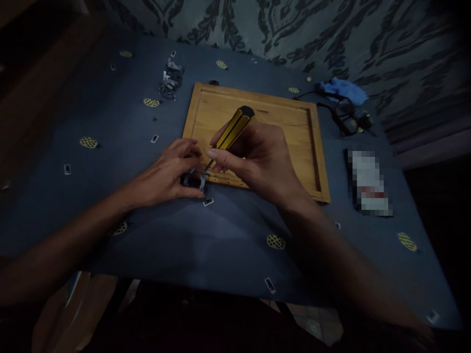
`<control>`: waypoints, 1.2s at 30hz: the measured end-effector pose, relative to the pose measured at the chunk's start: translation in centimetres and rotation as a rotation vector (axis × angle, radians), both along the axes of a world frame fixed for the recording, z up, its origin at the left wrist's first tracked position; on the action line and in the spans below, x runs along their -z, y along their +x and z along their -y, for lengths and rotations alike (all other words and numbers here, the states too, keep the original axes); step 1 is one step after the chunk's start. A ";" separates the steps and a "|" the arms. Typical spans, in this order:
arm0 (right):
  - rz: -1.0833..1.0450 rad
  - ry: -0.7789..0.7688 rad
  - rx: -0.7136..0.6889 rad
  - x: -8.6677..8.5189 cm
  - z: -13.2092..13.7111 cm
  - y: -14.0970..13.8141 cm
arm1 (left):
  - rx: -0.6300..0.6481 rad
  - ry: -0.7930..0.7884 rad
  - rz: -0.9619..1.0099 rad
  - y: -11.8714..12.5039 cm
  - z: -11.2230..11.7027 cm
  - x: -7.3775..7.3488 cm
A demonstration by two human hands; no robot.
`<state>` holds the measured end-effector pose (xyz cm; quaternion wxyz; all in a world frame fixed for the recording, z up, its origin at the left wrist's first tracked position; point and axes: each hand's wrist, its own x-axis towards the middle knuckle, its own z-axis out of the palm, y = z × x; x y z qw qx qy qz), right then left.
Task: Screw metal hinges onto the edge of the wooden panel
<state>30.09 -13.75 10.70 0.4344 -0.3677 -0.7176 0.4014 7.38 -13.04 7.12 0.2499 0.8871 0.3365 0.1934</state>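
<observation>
A wooden panel with a raised frame (324, 171), like a small cabinet door, lies on the blue tablecloth. At its near left corner is a metal hinge (203, 182), partly hidden by fingers. My left hand (167, 171) grips this hinge between thumb and fingers, against the panel's edge. My right hand (267, 157) is closed around a yellow and black screwdriver (235, 128), held at a slant. The screwdriver's tip points down at the hinge; whether it sits in a screw I cannot tell.
More metal hinges (171, 81) lie at the back left, with a small screw (154, 118) nearer. To the right are black-framed glasses (346, 115), a crumpled blue cloth (344, 90) and a blurred-out phone-like object (370, 184). A patterned wall (279, 29) stands behind the table.
</observation>
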 end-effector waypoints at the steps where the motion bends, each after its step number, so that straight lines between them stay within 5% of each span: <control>1: -0.010 0.017 0.023 0.1 0.1 -0.2 | 0.001 0.003 -0.004 0.0 0.0 0.0; 9: -0.067 0.083 0.172 -0.5 0.5 -0.3 | -0.002 0.025 -0.017 -0.2 -0.1 0.4; 26: -0.027 -0.001 0.088 0.4 0.6 -0.8 | -0.003 -0.030 0.001 0.2 0.1 -0.3; 36: 0.013 -0.079 -0.123 -0.9 -0.2 0.6 | 0.001 -0.004 -0.023 0.0 -0.1 0.1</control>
